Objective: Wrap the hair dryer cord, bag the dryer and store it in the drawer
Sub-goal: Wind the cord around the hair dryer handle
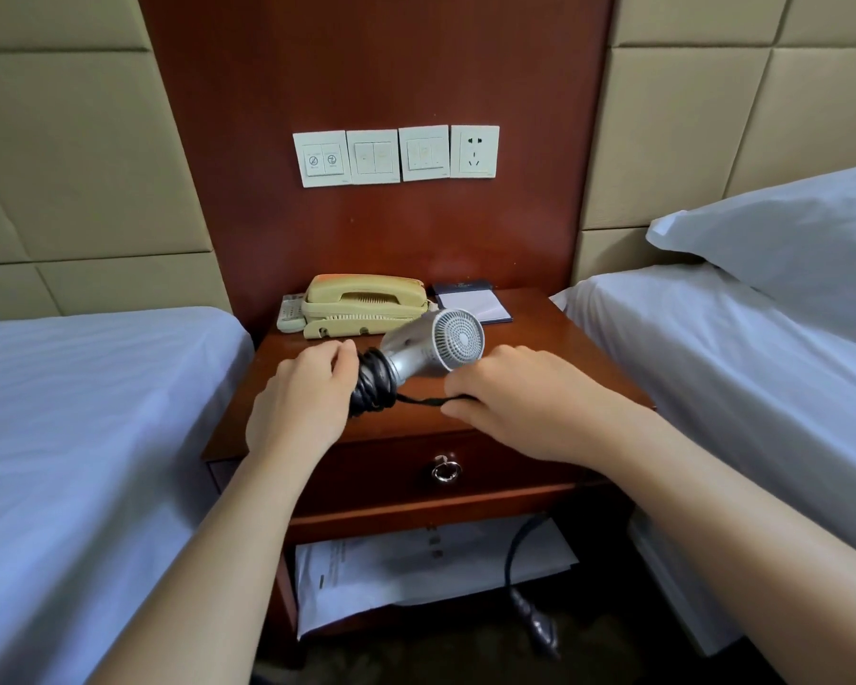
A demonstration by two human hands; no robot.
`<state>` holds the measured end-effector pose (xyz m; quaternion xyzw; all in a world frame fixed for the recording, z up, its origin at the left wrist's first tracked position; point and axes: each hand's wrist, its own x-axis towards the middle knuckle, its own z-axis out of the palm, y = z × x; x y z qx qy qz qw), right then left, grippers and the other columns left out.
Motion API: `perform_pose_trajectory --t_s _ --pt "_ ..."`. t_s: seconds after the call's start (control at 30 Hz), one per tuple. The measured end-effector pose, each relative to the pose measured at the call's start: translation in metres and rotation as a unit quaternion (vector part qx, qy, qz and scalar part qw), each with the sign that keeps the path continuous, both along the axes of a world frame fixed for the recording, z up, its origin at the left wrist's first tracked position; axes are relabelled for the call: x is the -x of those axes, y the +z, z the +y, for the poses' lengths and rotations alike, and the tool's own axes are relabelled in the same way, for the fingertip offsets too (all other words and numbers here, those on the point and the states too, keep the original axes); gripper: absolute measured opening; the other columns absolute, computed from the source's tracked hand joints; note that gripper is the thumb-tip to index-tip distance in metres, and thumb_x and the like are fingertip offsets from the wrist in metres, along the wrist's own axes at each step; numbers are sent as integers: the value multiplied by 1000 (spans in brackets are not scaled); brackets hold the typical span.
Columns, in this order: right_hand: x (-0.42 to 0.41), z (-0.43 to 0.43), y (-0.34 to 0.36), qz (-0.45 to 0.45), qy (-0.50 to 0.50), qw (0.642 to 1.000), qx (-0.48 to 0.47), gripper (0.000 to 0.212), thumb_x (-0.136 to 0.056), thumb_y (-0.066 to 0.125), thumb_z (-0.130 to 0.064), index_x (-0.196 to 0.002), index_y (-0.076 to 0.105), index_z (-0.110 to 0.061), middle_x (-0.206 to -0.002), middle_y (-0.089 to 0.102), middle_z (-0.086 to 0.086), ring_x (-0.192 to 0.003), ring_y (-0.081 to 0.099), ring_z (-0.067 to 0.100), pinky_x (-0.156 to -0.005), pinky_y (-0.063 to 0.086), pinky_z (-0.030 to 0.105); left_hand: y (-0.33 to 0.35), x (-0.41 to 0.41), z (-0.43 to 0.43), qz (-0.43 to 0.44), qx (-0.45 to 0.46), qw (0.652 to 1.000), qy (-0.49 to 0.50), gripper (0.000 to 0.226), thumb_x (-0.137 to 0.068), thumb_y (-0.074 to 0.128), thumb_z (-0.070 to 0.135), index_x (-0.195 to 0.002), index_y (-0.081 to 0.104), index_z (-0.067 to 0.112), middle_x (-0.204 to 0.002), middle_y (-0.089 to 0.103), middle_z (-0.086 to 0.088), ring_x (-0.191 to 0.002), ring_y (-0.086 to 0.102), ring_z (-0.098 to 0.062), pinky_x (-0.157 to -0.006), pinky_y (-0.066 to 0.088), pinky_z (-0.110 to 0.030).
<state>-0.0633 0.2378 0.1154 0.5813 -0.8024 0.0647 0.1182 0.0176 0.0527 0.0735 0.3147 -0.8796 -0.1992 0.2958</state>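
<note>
You are mid-wrap: your left hand grips the coiled handle of the hair dryer over the nightstand's front edge; your right hand pinches the cord. Next, wind on the hanging slack.

My left grip curls closed, knuckles up; my right grip pinches shut, both forearms reaching forward.

Two bare forearms, sleeveless to the frame edge; left hand, right hand ungloved, ringless.
</note>
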Motion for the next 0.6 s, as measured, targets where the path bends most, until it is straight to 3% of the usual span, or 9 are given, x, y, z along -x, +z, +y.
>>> perform_pose_trajectory --t_s 0.1,0.2,0.3,0.4,0.47,0.6 --pt "2 4 9 8 5 999 45 22 -94 45 -37 -88 58 -20 -77 47 -3 -73 45 24 -56 30 32 4 1 9 -44 69 996 -19 38 -97 24 47 -85 54 26 -80 56 -4 -75 52 -30 -64 39 -35" --pt "8 8 15 16 12 995 94 25 -90 51 -40 -77 57 -19 -70 56 -2 -69 50 24 -55 36 32 5 1 16 -81 105 987 -90 40 -98 22 47 -80 53 26 -72 55 -1 -70 55 -28 -57 38 -35" --pt "17 13 19 18 -9 993 118 32 -83 59 -49 -72 57 -19 -56 48 -5 -65 49 22 -50 29 28 7 1 22 -110 93 977 -157 46 -97 19 49 -79 55 25 -67 54 1 -66 56 -25 -58 43 -36" --pt "29 19 21 5 -53 990 128 41 -73 65 -57 -64 52 -19 -51 43 -7 -65 47 21 -48 25 25 6 0 29 -124 63 967 -213 59 -96 15 51 -94 62 15 -72 61 -10 -73 62 -27 -72 51 -43" --pt "37 21 17 -14 -74 989 127 47 -66 68 -61 -60 47 -20 -51 43 -6 -64 45 20 -48 24 25 4 0 34 -143 44 959 -239 70 -92 10 55 -101 63 10 -73 63 -14 -73 63 -25 -74 51 -44" --pt "54 22 5 -80 -75 986 124 54 -57 71 -64 -58 50 -14 -48 43 -4 -56 42 17 -50 29 28 5 0 41 -191 7 943 -271 74 -83 5 70 -96 64 27 -59 45 8 -54 45 -11 -67 41 -33"
